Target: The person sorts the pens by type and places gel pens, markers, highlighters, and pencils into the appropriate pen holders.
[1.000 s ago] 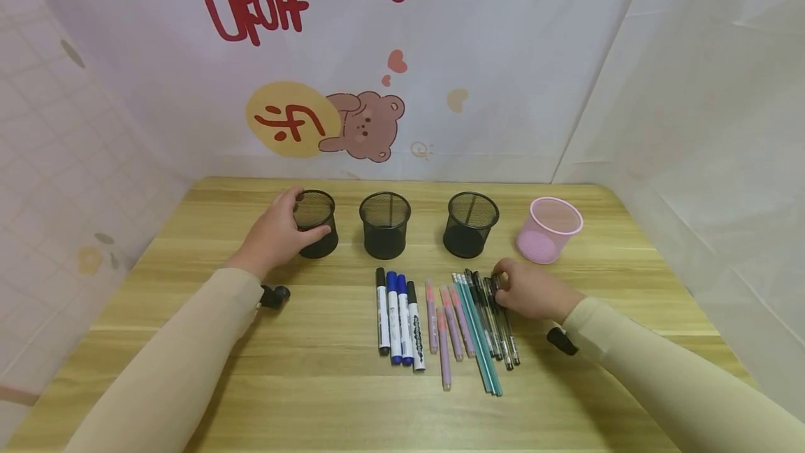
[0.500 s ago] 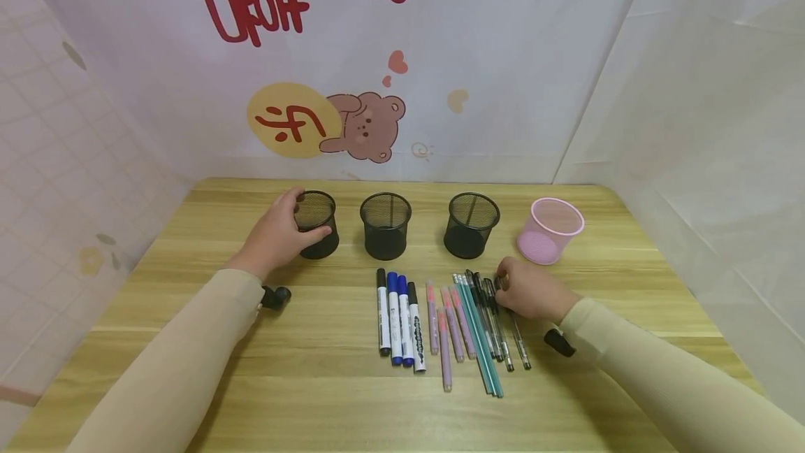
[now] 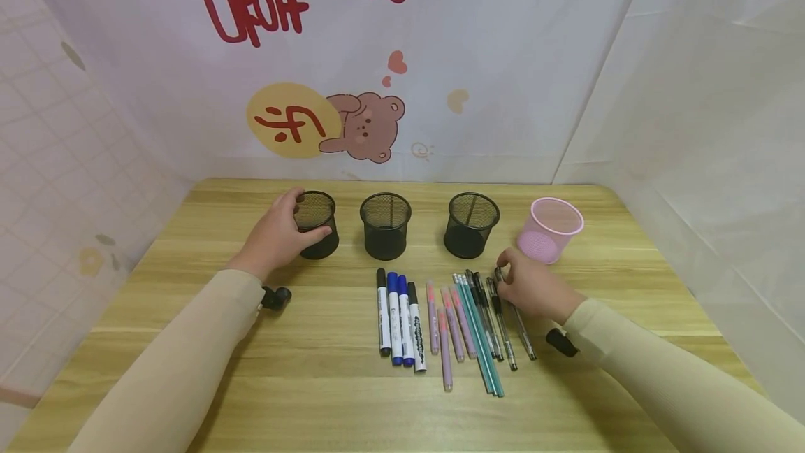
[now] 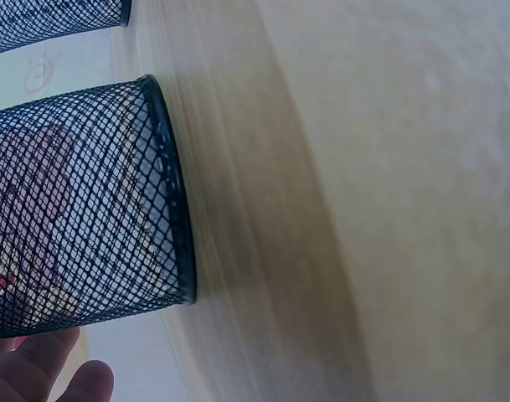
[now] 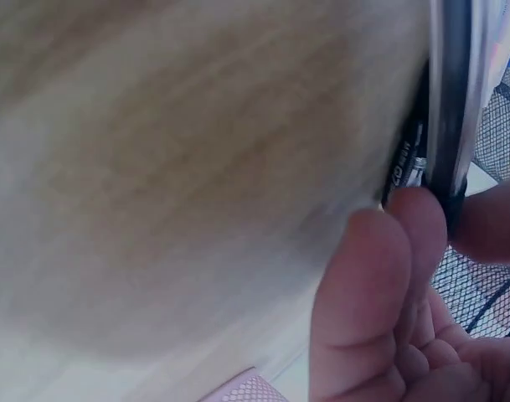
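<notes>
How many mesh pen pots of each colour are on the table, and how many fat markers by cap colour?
Black wire-mesh pen pots: 3
Pink wire-mesh pen pot: 1
Black-capped white markers: 2
Blue-capped white markers: 2
Total: 8

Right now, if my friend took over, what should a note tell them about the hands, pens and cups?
Left hand grips the leftmost black mesh cup, steadying it on the table.
Right hand pinches one black gel pen at the right end of the pen row.
Done: nothing shows in any cup.
Left: whiteboard markers, pink pens, teal pencils, other black pens; pink cup stands unused.
</notes>
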Demonstrator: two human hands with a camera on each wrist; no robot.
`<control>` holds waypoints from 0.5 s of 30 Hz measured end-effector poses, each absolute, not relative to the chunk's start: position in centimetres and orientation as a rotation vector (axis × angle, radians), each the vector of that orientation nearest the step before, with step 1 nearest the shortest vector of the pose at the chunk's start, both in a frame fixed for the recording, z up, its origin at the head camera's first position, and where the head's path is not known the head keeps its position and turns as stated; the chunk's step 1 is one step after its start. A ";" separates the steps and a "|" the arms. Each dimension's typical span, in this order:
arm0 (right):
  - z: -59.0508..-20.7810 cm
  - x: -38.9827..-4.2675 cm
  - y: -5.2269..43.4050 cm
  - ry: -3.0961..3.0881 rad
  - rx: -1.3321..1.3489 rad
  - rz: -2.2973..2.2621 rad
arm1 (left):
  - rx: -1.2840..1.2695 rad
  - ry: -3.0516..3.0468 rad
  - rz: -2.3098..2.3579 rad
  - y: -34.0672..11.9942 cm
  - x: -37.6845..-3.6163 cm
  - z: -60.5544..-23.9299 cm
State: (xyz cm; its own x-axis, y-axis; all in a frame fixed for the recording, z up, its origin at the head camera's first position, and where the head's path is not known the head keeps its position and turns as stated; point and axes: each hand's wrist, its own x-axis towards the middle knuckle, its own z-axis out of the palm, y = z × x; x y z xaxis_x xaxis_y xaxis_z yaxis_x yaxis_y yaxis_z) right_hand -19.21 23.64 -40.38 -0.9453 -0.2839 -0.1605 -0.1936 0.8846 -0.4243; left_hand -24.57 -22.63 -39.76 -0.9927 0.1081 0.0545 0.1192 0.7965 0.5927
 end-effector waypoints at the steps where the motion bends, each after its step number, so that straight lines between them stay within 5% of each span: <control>1: -40.3 -19.2 23.6 2.848 -0.370 -0.604 | -0.188 -2.960 -0.979 -22.6 -24.5 -39.8; 15: -39.0 -18.6 23.0 2.969 -0.541 -0.737 | -0.181 -2.948 -0.984 -22.5 -24.4 -39.7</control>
